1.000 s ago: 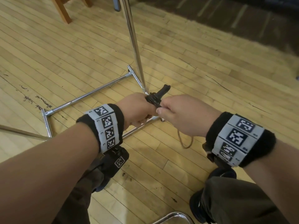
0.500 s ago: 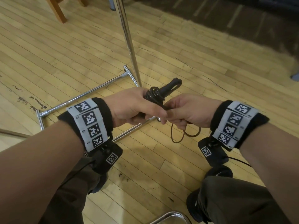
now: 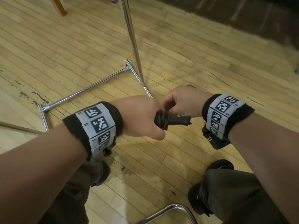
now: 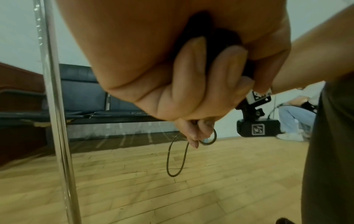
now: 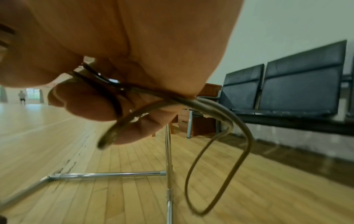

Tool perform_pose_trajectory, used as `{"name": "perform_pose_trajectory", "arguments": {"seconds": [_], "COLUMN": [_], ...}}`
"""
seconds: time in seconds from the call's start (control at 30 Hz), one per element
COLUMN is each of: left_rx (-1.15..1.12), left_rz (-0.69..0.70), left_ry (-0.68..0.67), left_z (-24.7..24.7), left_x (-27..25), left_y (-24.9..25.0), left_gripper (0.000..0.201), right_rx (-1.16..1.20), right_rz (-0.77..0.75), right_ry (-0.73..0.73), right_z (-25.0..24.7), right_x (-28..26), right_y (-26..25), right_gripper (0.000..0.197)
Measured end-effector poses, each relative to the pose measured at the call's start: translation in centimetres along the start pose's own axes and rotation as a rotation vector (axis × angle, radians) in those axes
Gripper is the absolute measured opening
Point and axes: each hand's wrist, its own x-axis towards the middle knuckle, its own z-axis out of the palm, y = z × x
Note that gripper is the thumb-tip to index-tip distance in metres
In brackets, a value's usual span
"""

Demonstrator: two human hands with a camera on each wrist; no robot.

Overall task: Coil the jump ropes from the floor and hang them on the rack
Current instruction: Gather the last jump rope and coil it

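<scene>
A black jump rope (image 3: 161,120) is wound round its handles (image 3: 178,120), which stick out to the right of my fist. My left hand (image 3: 142,117) grips the wound bundle; from below, the left wrist view shows its fingers (image 4: 191,84) curled tight. My right hand (image 3: 181,102) sits just above the handles and pinches the free end of the cord (image 5: 220,106). A loop of that cord (image 4: 176,157) hangs below the hands. The chrome rack (image 3: 132,39) stands just beyond, its pole rising from a floor frame (image 3: 84,91).
A wooden floor (image 3: 210,65) lies all round. My legs and shoes (image 3: 218,165) are below the hands, with a chrome tube (image 3: 169,209) at the bottom edge. Dark bench seats (image 5: 298,84) line the wall. A wooden furniture leg (image 3: 58,5) stands at the far left.
The handles, pointing up and away before, now lie level, pointing right. My right hand has risen from beside the bundle to above it. The hanging loop is out of the head view.
</scene>
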Motion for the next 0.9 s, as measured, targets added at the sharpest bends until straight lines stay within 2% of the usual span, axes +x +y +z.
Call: {"name": "perform_pose_trajectory", "arguments": {"seconds": [0.1, 0.17, 0.23, 0.3, 0.43, 0.57, 0.67, 0.73, 0.8, 0.9], "left_rx": [0.100, 0.094, 0.066, 0.047, -0.020, -0.236, -0.434, -0.571, -0.696, -0.867], "left_rz": [0.006, -0.042, -0.120, -0.196, -0.318, -0.387, -0.393, -0.373, -0.345, -0.320], "left_ry": [-0.084, -0.137, -0.164, -0.136, 0.009, 0.180, 0.294, 0.345, 0.404, 0.468], "left_z": [0.7, 0.8, 0.7, 0.7, 0.9, 0.5, 0.2, 0.2, 0.4, 0.4], "left_x": [0.0, 0.2, 0.6, 0.8, 1.3, 1.9, 2.0, 1.9, 1.9, 1.7], "left_y": [0.1, -0.4, -1.2, -1.9, -2.4, -2.6, -3.2, -3.3, -3.4, -3.2], "left_gripper": [0.030, 0.033, 0.036, 0.035, 0.033, 0.032, 0.026, 0.017, 0.019, 0.022], "right_rx": [-0.162, -0.310, -0.474, -0.578, -0.633, -0.450, -0.263, -0.167, -0.050, 0.175], "right_rz": [0.004, -0.012, -0.033, -0.054, -0.047, -0.026, -0.013, 0.008, 0.000, -0.011], "right_ry": [-0.021, -0.014, 0.053, 0.121, 0.154, 0.271, 0.346, 0.338, 0.303, 0.212], "right_z": [-0.1, -0.1, -0.3, -0.8, -0.6, -0.2, 0.2, 0.8, 1.0, 1.0], "right_x": [0.1, 0.1, -0.2, -0.8, -1.6, -2.4, -2.7, -2.9, -2.9, -3.1], "right_y": [-1.5, -3.0, -4.3, -5.3, -6.5, -6.2, -5.6, -5.1, -4.5, -4.1], "right_gripper": [0.004, 0.006, 0.011, 0.017, 0.016, 0.003, 0.014, 0.011, 0.004, 0.015]}}
